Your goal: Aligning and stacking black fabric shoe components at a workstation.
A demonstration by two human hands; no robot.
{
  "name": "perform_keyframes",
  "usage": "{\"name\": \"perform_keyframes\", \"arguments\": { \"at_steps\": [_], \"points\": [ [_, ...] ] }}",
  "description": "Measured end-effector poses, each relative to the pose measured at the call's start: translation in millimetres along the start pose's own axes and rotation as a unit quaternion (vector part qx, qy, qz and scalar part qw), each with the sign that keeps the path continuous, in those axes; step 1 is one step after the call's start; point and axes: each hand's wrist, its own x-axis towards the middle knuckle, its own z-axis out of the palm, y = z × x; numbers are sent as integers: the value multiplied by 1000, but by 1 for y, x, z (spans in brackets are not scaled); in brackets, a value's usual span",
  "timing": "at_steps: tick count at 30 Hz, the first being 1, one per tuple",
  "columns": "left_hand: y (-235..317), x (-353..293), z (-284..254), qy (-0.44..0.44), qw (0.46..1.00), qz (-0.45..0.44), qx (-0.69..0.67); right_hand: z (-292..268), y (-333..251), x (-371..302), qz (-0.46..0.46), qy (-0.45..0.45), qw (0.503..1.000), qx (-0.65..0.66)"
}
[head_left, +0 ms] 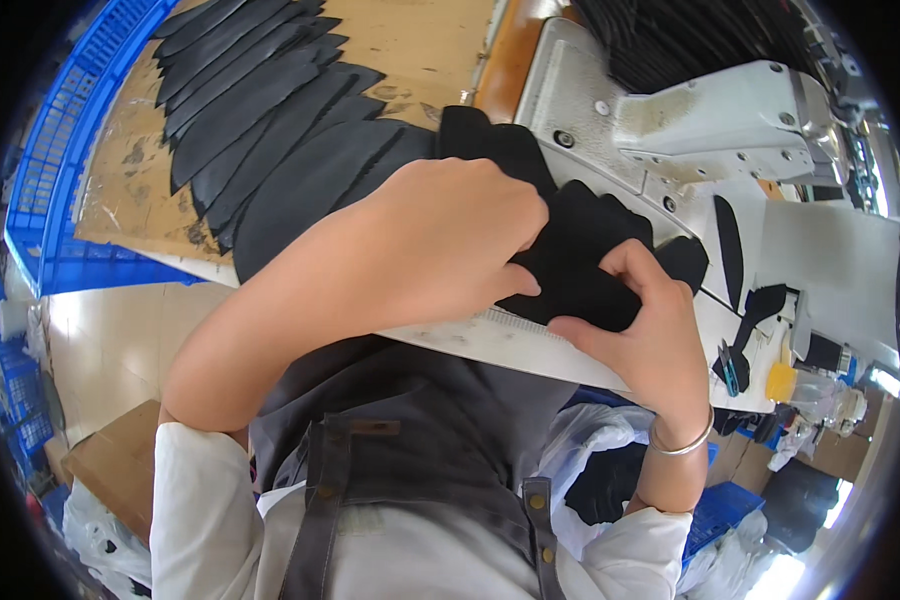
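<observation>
Black cut pieces [588, 245] with wavy edges lie in front of me at the sewing machine bed, overlapping one another. My left hand [470, 225] rests over their left part, fingers curled under and thumb pointing right; what its fingertips grip is hidden. On the right side, my right hand [650, 320] holds the edge of a black piece between thumb and bent fingers. To the left, a fanned row of dark leaf-shaped pieces [260, 130] stretches away from me, its near end partly behind my left forearm.
The white sewing machine [710, 120] stands at the far right. Thread snips [727, 368] and small black pieces [765, 300] lie at the right. Beneath the fanned row is brown cardboard [120, 190], beside a blue crate [55, 180]. A ruler strip [515, 320] runs along the near edge.
</observation>
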Motion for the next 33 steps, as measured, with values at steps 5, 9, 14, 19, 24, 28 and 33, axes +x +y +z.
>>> {"name": "perform_keyframes", "arguments": {
  "at_steps": [5,9,14,19,24,28,33],
  "points": [
    [-2,0,-1,-4,1000,-20,-17,4,4,1,11,18,999,38],
    [-2,1,-4,-25,998,-38,-46,3,4,2,-2,7,1000,25],
    [-6,1,-1,-23,997,-32,-59,6,4,1,4,18,999,34],
    [-7,-1,-1,-7,998,-23,-58,7,5,2,-9,21,999,37],
    [-2,-5,0,-4,999,-30,-15,5,3,1,-1,20,999,33],
    [16,-20,14,142,989,-26,44,4,5,1,-13,30,999,8],
    [37,-29,43,189,966,93,147,0,14,-2,-46,10,999,18]
  ]
}}
